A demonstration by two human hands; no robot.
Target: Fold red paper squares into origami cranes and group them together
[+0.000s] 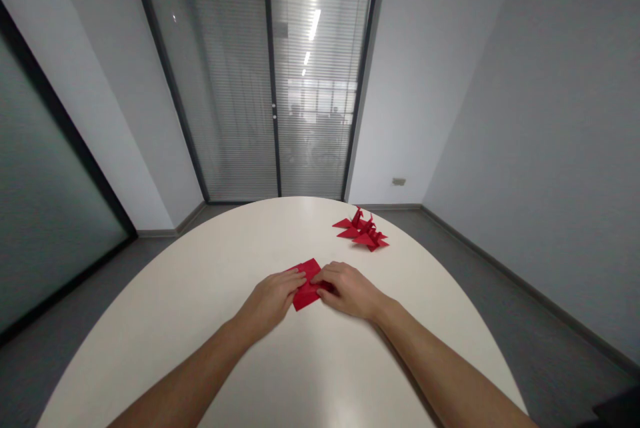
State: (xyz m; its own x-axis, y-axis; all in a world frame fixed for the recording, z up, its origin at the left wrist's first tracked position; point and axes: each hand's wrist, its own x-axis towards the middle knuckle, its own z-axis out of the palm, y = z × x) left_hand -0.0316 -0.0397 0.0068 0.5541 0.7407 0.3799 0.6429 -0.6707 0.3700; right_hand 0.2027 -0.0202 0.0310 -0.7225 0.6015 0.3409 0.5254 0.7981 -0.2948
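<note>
A folded piece of red origami paper (307,297) lies on the round white table between my hands, with creases and flaps on its upper face. My left hand (273,298) holds its left side, the fingers together over the top and the thumb near the lower edge. From the right, my right hand (350,289) grips the paper with curled fingers, thumb and fingertips close together on its right side. Fingers hide parts of both sides of the sheet.
Several red paper cranes (367,231) stand bunched at the table's far right. The white table (200,281) has a curved edge, with grey floor around it. Beyond stand a glass door with blinds (320,148) and a wall socket (399,181).
</note>
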